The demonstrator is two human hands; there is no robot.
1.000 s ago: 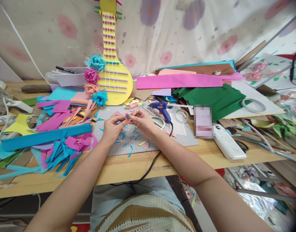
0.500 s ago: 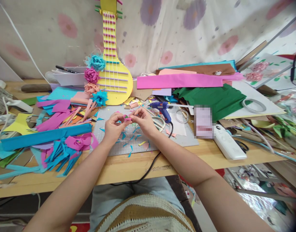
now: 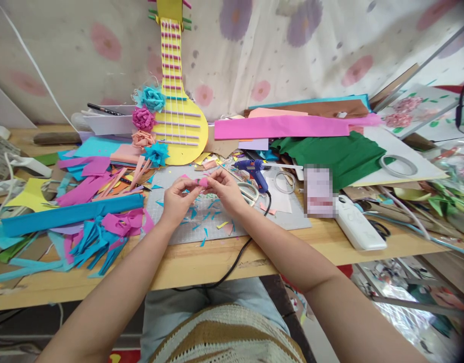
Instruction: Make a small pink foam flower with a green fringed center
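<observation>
On a cluttered desk (image 3: 190, 263), a small pink paper piece (image 3: 204, 182) is held above a grey cutting mat (image 3: 287, 219), apparently between both hands so each can steady it. The left hand (image 3: 180, 200) pinches one end between thumb and fingers, barely parted; the right hand (image 3: 227, 191) pinches the other likewise. A blue glue gun (image 3: 257, 176) lies beyond, presumably for easy reach.

Top: on my screen, a knitted top (image 3: 232, 328) with curved brown and cream bands, its weave open and textured.
Trousers: I see pale blue-grey trousers (image 3: 166, 305).
Arms: both arms (image 3: 311, 262) bare.
Hands: left hand (image 3: 179, 201) and right hand (image 3: 226, 191) bare, ungloved.
</observation>
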